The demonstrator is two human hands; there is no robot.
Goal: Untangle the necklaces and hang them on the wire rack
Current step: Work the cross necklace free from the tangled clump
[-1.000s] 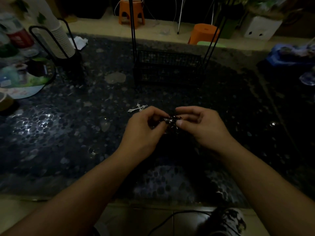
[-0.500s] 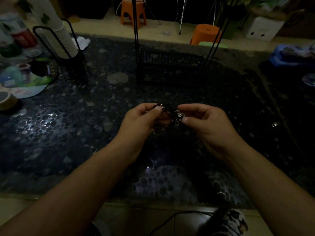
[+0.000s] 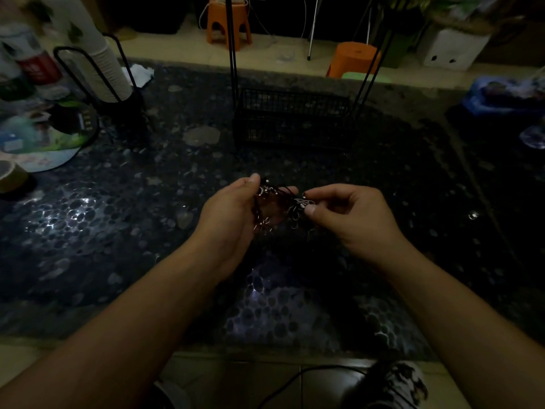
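Necklaces (image 3: 278,206) hang as one dark knot of cords and small metal pieces above the bench (image 3: 118,231), between both hands. The left hand (image 3: 233,214) cradles the bundle in curled fingers; the right hand (image 3: 351,215) pinches a silvery pendant. Untangling looks unfinished. Next, one strand needs teasing free before reaching the wire rack (image 3: 292,119) at twelve o'clock.

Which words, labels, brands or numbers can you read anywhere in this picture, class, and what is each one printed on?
No text can be read.
Red label on the plastic bottle: print blurred.
Round colourful printed fan: small marks, too small and dim to read.
White paper cup stack: green leaf pattern only, no words.
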